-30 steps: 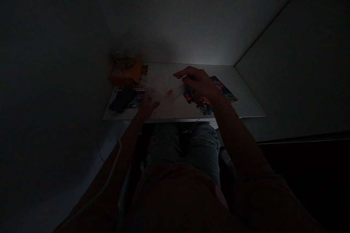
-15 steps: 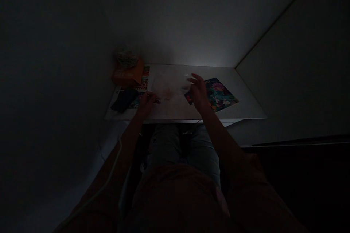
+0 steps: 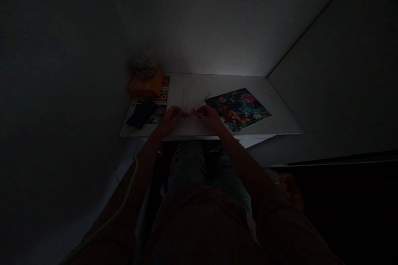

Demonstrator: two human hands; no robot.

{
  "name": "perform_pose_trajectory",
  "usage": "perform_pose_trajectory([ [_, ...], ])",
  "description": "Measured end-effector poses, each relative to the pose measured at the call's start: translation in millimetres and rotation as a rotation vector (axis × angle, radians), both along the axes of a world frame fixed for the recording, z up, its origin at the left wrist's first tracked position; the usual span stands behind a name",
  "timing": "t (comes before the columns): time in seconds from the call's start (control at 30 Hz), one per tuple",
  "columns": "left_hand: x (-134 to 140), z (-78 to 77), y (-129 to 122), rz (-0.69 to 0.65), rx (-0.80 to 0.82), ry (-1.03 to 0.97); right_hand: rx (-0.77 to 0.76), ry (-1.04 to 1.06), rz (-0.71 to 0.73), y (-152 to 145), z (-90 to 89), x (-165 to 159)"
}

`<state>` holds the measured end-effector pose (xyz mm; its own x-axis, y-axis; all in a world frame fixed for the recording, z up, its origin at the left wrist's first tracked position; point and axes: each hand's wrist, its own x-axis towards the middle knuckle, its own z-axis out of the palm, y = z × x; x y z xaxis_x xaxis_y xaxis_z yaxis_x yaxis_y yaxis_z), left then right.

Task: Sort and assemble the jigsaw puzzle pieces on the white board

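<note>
In dim light, a thin, see-through plastic bag (image 3: 193, 100) lies over the middle of the white table, its outline faint. My left hand (image 3: 172, 116) pinches the bag's near edge. From the other side, my right hand (image 3: 209, 116) has its fingers closed on the same edge, a short gap from the left. Small bits near the fingertips are too dark to make out. Just right of my right hand lies a colourful flower-patterned picture (image 3: 242, 107), its near left edge looking ragged.
At the table's left stands an orange box (image 3: 144, 86) with a whitish bundle (image 3: 144, 66) on top. A dark cloth-like item (image 3: 141, 114) lies in front, partly over a printed sheet (image 3: 160, 114). Walls border the white table (image 3: 273, 122) behind and on the right.
My right hand has come left and down from beside the picture, towards my left hand. The bag, raised and blurred before, now lies lower, and more of the picture shows.
</note>
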<state>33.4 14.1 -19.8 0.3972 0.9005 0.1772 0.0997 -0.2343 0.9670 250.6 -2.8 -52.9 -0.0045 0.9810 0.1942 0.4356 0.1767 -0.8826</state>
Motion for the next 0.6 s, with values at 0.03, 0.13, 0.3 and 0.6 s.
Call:
perform_pose_trajectory([
  [0.03, -1, 0.8, 0, 0.01, -0.004, 0.011, -0.029, 0.009, 0.002, 0, -2.7, -1],
  [0.13, 0, 2.8, -1, 0.018, -0.059, -0.034, -0.098, 0.012, 0.062, -1, -9.9, -6],
  [0.3, 4, 3.8, -10, -0.119, -0.137, -0.181, -0.007, -0.027, 0.054, 0, -5.2, -13],
  [0.6, -22, 2.4, 4, -0.056, -0.061, -0.084, 0.118, -0.229, -0.164, -12, 14.4, 26],
])
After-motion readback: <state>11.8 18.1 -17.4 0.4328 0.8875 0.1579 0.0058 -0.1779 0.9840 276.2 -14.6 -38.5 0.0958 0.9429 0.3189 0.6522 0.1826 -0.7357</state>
